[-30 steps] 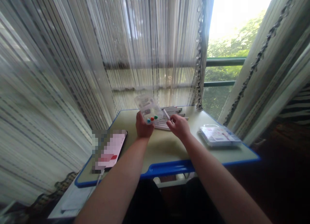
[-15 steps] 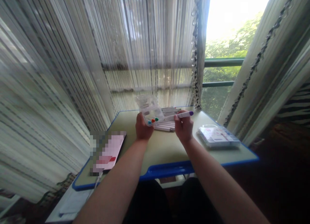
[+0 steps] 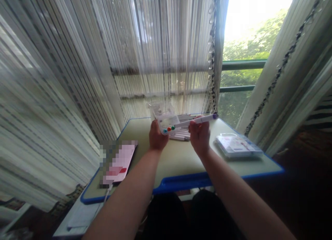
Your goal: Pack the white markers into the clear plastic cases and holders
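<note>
My left hand (image 3: 158,137) grips a clear plastic case (image 3: 164,116) with its lid tipped open toward the window. Inside the near edge of the case sit marker ends (image 3: 169,129) in blue, orange and green. Closed around a white marker (image 3: 204,119) with a purple end is my right hand (image 3: 199,133). That marker's left tip is at the right side of the case, by the green end; whether it touches cannot be made out. Behind and below the hands, several more white markers (image 3: 180,134) lie on the table, partly covered by the case and the right hand.
A second clear case (image 3: 237,145) with a printed card lies at the table's right. On the left is a pink, partly pixelated flat device (image 3: 121,162) with a white cable (image 3: 107,195). The table (image 3: 178,160) has a blue rim; striped curtains (image 3: 166,53) hang behind.
The white marker in my right hand has moved toward the case, its left tip now at the case's edge. The whole view has shifted slightly.
</note>
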The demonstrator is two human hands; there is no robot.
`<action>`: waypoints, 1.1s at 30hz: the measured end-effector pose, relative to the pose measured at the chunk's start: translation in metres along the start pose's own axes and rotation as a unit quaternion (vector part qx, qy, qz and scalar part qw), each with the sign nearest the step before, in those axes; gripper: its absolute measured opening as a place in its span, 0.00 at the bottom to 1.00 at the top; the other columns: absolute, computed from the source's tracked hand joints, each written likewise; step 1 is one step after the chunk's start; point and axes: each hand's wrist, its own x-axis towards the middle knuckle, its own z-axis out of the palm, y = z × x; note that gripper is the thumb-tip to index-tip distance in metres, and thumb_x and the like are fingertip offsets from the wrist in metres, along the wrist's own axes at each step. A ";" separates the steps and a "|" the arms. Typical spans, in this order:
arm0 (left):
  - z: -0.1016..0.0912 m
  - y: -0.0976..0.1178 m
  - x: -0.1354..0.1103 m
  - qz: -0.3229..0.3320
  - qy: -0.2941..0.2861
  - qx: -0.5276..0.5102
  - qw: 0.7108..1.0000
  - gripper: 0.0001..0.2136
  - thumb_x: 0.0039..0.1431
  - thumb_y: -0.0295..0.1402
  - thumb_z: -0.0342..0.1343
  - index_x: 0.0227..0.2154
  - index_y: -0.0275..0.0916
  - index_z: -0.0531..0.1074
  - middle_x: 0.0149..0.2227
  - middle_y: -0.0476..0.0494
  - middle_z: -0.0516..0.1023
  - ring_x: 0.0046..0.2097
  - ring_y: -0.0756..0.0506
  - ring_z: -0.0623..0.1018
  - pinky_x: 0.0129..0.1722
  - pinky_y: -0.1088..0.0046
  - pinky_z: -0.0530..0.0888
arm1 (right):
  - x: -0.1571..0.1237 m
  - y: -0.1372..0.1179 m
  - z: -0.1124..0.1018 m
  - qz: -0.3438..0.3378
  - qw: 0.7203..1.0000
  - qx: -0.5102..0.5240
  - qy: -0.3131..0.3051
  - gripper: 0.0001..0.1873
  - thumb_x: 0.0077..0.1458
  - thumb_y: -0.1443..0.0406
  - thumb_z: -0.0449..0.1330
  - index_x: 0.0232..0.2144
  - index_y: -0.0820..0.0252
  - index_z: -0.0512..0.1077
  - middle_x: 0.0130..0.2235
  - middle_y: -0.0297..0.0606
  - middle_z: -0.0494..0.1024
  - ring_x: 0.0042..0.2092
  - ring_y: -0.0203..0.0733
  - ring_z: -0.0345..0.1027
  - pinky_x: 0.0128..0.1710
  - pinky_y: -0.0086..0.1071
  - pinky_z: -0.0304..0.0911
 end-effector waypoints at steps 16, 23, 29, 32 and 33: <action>0.001 0.000 0.001 -0.011 -0.026 0.019 0.999 0.12 0.49 0.32 0.53 0.39 0.39 0.64 0.38 0.40 0.73 0.43 0.41 0.75 0.43 0.63 0.73 | -0.003 0.000 0.006 0.047 0.978 -0.088 -0.184 0.17 0.58 0.52 0.54 0.37 0.60 0.70 0.24 0.32 0.73 0.24 0.33 0.66 0.27 0.25 0.61; 0.001 -0.002 0.001 -0.020 -0.023 0.028 0.999 0.12 0.50 0.34 0.54 0.39 0.38 0.65 0.37 0.38 0.73 0.41 0.40 0.75 0.41 0.62 0.73 | 0.000 -0.003 0.002 0.019 0.974 -0.086 -0.208 0.17 0.60 0.55 0.51 0.37 0.60 0.71 0.29 0.37 0.77 0.26 0.33 0.66 0.30 0.26 0.62; 0.002 -0.003 0.000 -0.027 -0.028 0.028 0.999 0.13 0.49 0.34 0.54 0.39 0.39 0.65 0.38 0.40 0.73 0.42 0.40 0.75 0.42 0.62 0.73 | 0.002 -0.005 0.003 0.017 0.969 -0.101 -0.225 0.15 0.55 0.57 0.57 0.38 0.62 0.73 0.31 0.39 0.78 0.26 0.33 0.68 0.32 0.27 0.64; 0.002 -0.003 0.000 -0.036 -0.025 0.027 0.999 0.13 0.48 0.33 0.55 0.39 0.40 0.65 0.37 0.41 0.73 0.42 0.41 0.75 0.42 0.63 0.73 | 0.001 -0.002 0.004 0.010 0.971 -0.096 -0.219 0.13 0.56 0.59 0.56 0.39 0.62 0.73 0.32 0.38 0.78 0.26 0.32 0.67 0.31 0.26 0.64; 0.002 -0.002 0.000 -0.038 -0.024 0.026 0.999 0.13 0.48 0.33 0.55 0.38 0.40 0.65 0.37 0.42 0.73 0.41 0.41 0.75 0.41 0.63 0.73 | 0.000 -0.001 0.005 0.010 0.972 -0.097 -0.214 0.13 0.56 0.59 0.56 0.40 0.61 0.72 0.33 0.38 0.77 0.26 0.32 0.66 0.31 0.26 0.64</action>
